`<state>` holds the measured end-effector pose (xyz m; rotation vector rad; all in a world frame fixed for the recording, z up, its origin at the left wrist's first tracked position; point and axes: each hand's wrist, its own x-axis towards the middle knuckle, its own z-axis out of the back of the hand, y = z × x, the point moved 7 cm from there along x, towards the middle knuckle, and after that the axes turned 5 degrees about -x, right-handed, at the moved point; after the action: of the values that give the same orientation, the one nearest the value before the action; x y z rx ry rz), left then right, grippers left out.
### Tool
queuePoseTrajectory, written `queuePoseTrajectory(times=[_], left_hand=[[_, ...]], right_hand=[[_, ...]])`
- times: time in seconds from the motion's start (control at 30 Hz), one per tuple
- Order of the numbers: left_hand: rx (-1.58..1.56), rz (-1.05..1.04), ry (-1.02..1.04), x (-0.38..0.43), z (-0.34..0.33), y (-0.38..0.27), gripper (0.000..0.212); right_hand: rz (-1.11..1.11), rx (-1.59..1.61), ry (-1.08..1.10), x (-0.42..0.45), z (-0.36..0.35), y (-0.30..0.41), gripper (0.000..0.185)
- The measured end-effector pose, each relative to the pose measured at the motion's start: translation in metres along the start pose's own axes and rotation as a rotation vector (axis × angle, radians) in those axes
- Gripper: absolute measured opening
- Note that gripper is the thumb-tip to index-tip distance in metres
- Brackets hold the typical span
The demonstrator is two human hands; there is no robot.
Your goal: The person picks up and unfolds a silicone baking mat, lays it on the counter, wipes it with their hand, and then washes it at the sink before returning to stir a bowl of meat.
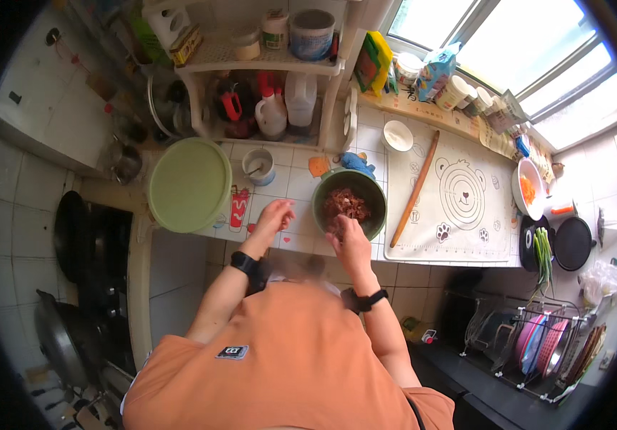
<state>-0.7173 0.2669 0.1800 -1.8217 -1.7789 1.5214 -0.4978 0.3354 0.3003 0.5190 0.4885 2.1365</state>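
A green bowl [378, 201] stands near the counter's front edge with dark red minced meat [347, 204] in it. My right hand [350, 239] reaches over the near rim with its fingertips at the meat; whether they grip any is hidden. To the left of the bowl my left hand [275, 217] hovers over the tiled counter, fingers loosely bent, holding nothing. A white tub [258, 166] with a spoon in it stands beyond that hand. A blue cloth [358, 163] lies behind the bowl.
Right of the bowl, a wooden rolling pin [416, 188] lies on a bear-print mat [480, 236]. A small white bowl [397, 135] stands behind. A large green lid [190, 185] lies left. Shredded carrot fills a bowl [518, 183] far right, near green onions [543, 252].
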Motion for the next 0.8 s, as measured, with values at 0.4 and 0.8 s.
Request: queuePoseTrajectory(times=[0.4, 0.8], left_hand=[[0.610, -0.066, 0.066, 0.022, -0.058, 0.032, 0.026], [0.588, -0.095, 0.086, 0.021, -0.056, 0.029, 0.022]], right_hand=[[-0.036, 0.074, -0.181, 0.008, 0.038, -0.046, 0.022], [0.451, -0.057, 0.020, 0.011, 0.007, -0.025, 0.045]])
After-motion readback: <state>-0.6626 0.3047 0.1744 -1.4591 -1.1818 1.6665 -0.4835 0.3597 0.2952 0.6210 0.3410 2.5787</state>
